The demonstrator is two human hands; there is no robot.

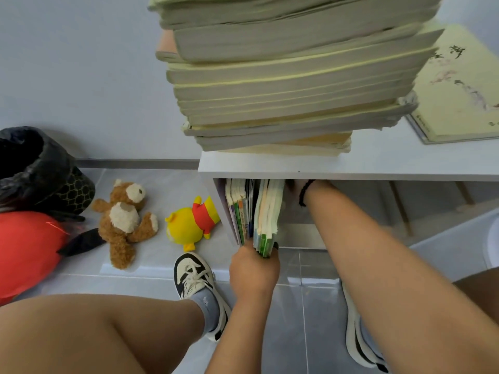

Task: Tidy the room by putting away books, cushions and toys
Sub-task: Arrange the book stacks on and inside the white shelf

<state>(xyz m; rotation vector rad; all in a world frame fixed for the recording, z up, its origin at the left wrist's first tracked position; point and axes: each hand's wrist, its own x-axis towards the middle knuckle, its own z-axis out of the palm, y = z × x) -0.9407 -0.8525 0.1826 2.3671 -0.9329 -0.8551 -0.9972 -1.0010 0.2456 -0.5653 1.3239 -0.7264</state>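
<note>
Two hands are on the job, and the left hand is the one that counts: its fingers are curled round the near spines of a small bundle of books, pinching them together at their lower end. The bundle stands upright on edge, its long axis running straight away from that hand into the open compartment of the white shelf, so we judge the coming move to be a plain push forward along that axis. Just to the hand's left, already shelved books stand against the compartment's side wall, nearly touching the bundle. Our right hand reaches deeper, beyond and to the right of the bundle; its fingers are hidden under the shelf top, so we cannot tell whether they are spread or gripping. The right forearm stretches long; the left wrist bends slightly. Well to the left, a brown teddy bear and a yellow plush lie on the floor.
</note>
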